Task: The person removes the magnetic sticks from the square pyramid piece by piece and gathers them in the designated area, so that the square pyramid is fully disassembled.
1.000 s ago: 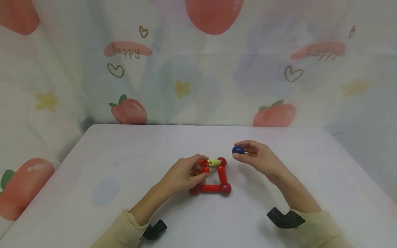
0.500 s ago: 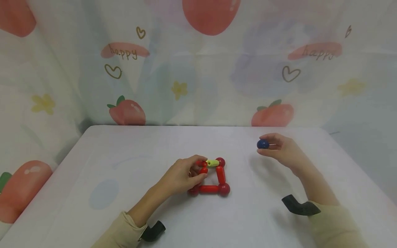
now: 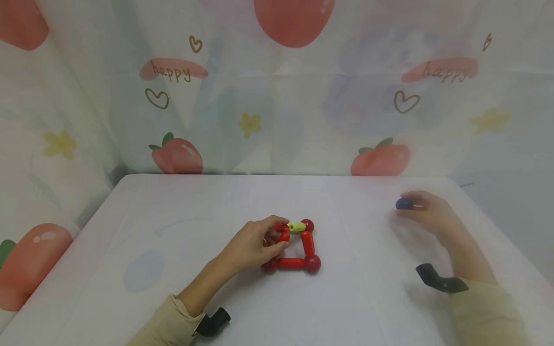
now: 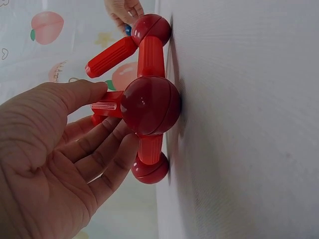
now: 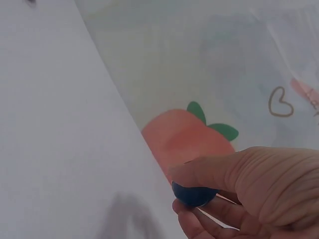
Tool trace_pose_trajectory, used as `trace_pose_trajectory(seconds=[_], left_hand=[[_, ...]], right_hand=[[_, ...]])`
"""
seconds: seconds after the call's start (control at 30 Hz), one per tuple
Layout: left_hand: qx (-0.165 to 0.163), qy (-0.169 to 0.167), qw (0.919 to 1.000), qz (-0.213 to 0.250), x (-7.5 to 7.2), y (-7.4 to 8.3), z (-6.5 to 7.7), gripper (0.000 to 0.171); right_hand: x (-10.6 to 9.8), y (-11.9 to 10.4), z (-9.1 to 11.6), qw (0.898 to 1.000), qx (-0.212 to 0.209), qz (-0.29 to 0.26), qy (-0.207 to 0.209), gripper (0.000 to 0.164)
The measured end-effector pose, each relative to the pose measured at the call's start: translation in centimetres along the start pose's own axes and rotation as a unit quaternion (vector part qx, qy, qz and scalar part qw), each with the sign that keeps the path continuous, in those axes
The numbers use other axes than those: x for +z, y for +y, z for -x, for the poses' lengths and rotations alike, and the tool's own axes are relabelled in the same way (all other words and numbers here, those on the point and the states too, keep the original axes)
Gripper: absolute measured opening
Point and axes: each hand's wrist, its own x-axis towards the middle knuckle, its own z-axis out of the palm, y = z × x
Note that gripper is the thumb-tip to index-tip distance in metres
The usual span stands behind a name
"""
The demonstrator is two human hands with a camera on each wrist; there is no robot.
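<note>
Magnetic-looking red rods and dark red balls form a square frame on the table, with a front rod (image 3: 291, 263), a right-side rod (image 3: 308, 243) and a front-right ball (image 3: 312, 263). A yellow-green rod (image 3: 296, 227) lies along its back side. My left hand (image 3: 251, 245) pinches a short red rod (image 4: 106, 105) standing up from the nearest ball (image 4: 150, 105), thumb on one side and fingers on the other. At the far right, my right hand (image 3: 433, 216) holds a blue ball (image 3: 404, 204) between thumb and fingertips, above the table.
The table (image 3: 355, 298) has a white cover, with a printed fruit-pattern curtain (image 3: 277, 105) behind it. A black wrist mount (image 3: 213, 322) sits at the left sleeve, and another black mount (image 3: 441, 279) at the right sleeve.
My right hand has carried the blue ball to the right, away from the frame, toward the table's right side. My left hand and the frame stay in place.
</note>
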Motion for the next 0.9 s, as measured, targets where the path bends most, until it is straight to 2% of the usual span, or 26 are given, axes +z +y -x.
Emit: trace_pose_trajectory(seconds=[0.3,0.5,0.7,0.9], left_hand=[[-0.003,-0.001,1.0,0.001,0.0,0.0,0.0,0.046],[0.0,-0.002,1.0,0.001,0.0,0.0,0.0,0.046],[-0.001,-0.003,1.0,0.0,0.0,-0.1,0.0,0.047],[-0.004,-0.006,1.0,0.001,0.1,-0.1,0.0,0.049]], right_hand=[[0.0,2.2,0.0,1.0,0.018,-0.012,-0.01,0.068],[0.0,2.6,0.1,0.999,0.029,-0.02,-0.025,0.07],[0.2,2.9,0.0,0.999,0.041,-0.023,-0.024,0.072],[0.1,3.0,-0.2,0.999,0.029,-0.01,-0.017,0.074]])
